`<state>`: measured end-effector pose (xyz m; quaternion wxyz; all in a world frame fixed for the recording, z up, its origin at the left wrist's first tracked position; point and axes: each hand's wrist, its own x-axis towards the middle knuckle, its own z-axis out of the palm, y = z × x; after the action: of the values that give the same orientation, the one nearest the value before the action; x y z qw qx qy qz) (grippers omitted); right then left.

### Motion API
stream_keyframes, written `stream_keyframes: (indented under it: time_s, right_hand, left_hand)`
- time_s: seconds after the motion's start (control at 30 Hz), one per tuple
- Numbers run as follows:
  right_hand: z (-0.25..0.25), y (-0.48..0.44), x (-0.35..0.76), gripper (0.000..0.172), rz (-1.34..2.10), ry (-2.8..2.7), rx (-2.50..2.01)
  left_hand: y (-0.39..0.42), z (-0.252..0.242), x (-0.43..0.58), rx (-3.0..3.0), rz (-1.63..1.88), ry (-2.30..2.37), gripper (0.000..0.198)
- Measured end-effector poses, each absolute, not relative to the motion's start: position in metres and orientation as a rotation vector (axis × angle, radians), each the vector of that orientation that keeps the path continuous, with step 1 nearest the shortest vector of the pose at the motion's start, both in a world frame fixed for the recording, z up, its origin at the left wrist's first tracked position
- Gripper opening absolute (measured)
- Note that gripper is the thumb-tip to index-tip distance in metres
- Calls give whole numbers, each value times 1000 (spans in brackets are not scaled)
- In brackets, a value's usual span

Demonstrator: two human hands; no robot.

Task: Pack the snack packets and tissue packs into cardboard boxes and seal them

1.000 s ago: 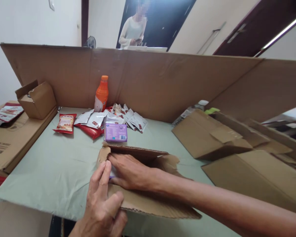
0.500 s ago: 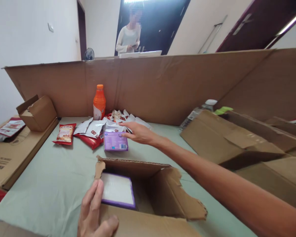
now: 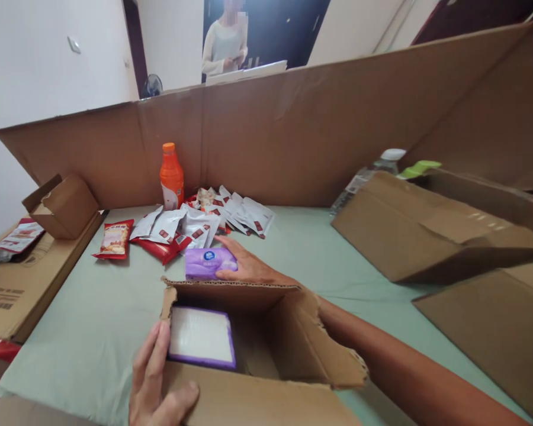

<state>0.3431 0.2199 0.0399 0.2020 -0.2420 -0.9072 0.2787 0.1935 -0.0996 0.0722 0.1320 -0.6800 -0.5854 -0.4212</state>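
My left hand point(image 3: 160, 378) grips the left end of an open cardboard box point(image 3: 257, 396), thumb on the near wall and fingers at the torn corner. Inside the box, at its left end, lies a white pack with purple edges point(image 3: 201, 337). Just behind the far wall, my right hand point(image 3: 246, 263) holds a purple tissue pack point(image 3: 202, 263) by its right end, thumb in front and fingers over the top. The box's far wall hides the pack's lower edge. Behind it lie silver-white sachets point(image 3: 199, 228) and a red snack bag point(image 3: 114, 239).
An orange bottle point(image 3: 172, 177) stands by the cardboard partition point(image 3: 266, 142). At right are larger cardboard boxes point(image 3: 426, 231), with a clear bottle point(image 3: 359, 180) behind. A small open carton point(image 3: 66, 207) sits at left. Beyond the partition stands a person point(image 3: 225, 47).
My right hand has closed on the purple tissue pack and tipped it, so its face with the blue logo now shows. The left hand stays on the box. The view has shifted and tilted.
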Motion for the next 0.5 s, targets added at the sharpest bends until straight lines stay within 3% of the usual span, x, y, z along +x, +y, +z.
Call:
stream_keyframes:
  time_s: [0.13, 0.3, 0.5]
  right_hand:
    - [40, 204, 347, 91, 749, -2507, -598]
    - [54, 192, 347, 43, 585, -2388, -692]
    - [130, 183, 420, 56, 436, -1923, -874]
  left_hand:
    - [-96, 79, 198, -1992, -1253, -1628, 28]
    - [-95, 83, 198, -2021, -1222, -1638, 28]
    - [-94, 86, 201, -2001, -1282, -1642, 27]
